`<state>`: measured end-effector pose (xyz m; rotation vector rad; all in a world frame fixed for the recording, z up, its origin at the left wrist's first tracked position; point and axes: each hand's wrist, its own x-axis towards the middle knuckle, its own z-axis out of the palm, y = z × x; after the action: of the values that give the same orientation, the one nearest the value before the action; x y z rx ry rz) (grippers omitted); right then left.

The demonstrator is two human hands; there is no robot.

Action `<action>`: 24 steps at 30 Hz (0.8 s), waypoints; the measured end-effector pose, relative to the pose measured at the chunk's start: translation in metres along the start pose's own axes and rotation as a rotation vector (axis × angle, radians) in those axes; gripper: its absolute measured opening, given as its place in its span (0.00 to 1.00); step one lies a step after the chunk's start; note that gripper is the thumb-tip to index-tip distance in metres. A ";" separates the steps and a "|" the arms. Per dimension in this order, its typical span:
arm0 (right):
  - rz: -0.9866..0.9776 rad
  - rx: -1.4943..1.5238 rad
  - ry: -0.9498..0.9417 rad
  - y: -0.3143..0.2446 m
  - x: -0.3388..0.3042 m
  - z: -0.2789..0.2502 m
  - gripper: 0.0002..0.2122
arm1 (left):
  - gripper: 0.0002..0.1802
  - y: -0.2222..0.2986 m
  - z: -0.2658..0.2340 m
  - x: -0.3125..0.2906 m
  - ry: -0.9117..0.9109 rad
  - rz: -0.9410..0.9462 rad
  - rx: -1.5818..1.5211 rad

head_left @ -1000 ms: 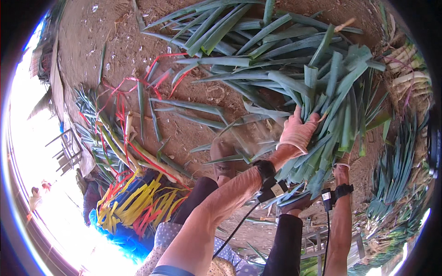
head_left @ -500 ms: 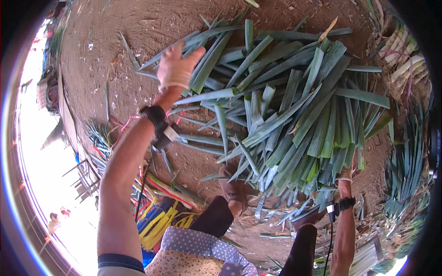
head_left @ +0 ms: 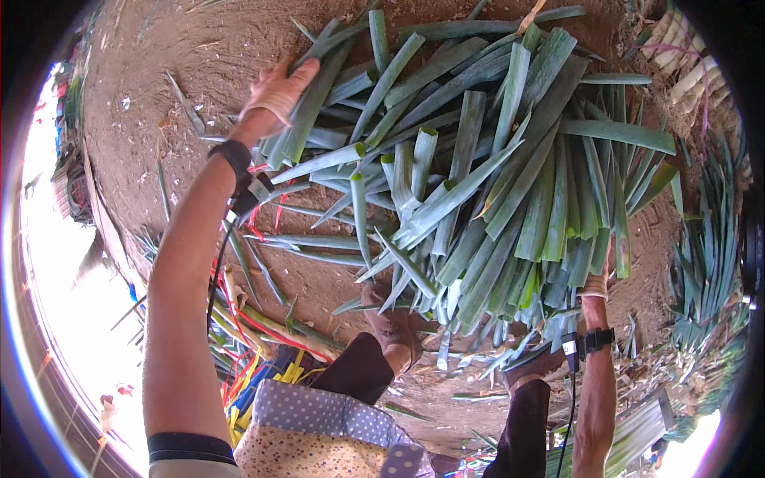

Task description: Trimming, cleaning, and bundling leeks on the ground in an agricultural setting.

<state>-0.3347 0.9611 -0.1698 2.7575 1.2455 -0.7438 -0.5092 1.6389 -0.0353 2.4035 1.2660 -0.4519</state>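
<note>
A large heap of green leek leaves [head_left: 470, 151], many with cut ends, lies on the ground in front of me. At its upper left edge, my left hand [head_left: 275, 94] rests against a few long leaves, thumb and fingers apart. A light band wraps its palm and a dark strap with a small device circles the wrist. My right hand [head_left: 594, 284] reaches under the thick fan of leaves at the heap's near right side. Only its banded base shows; the leaves hide its fingers.
Tied leeks with white stalks [head_left: 701, 76] lie at the far right, above another row of green leaves [head_left: 705, 247]. Red and yellow strips [head_left: 247, 390] lie by my left leg. My shoes [head_left: 394, 331] stand at the heap's near edge, among scraps.
My left hand has come down onto the leaves at the heap's left edge. My right hand stays under the fan. The whole view has shifted slightly.
</note>
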 end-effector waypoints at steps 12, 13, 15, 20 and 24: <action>0.390 1.426 -0.023 -0.077 0.027 -0.083 0.24 | 0.47 0.140 0.074 -0.154 -0.072 -0.299 -0.566; 0.202 0.984 -0.028 -0.039 0.019 -0.063 0.26 | 0.46 0.166 0.083 -0.167 -0.118 -0.295 -0.634; -0.239 -0.390 -0.007 0.038 0.007 -0.043 0.28 | 0.46 0.219 0.105 -0.193 -0.242 -0.257 -0.952; 0.058 0.472 -0.048 0.013 -0.010 -0.037 0.28 | 0.48 0.242 0.109 -0.247 -0.315 -0.311 -0.938; 0.104 0.561 -0.063 0.016 -0.016 -0.049 0.28 | 0.40 0.210 0.136 -0.240 -0.207 -0.259 -1.622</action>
<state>-0.3120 0.9495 -0.1223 3.1491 0.9891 -1.3333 -0.4774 1.2953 -0.0073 0.8098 1.0893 0.2499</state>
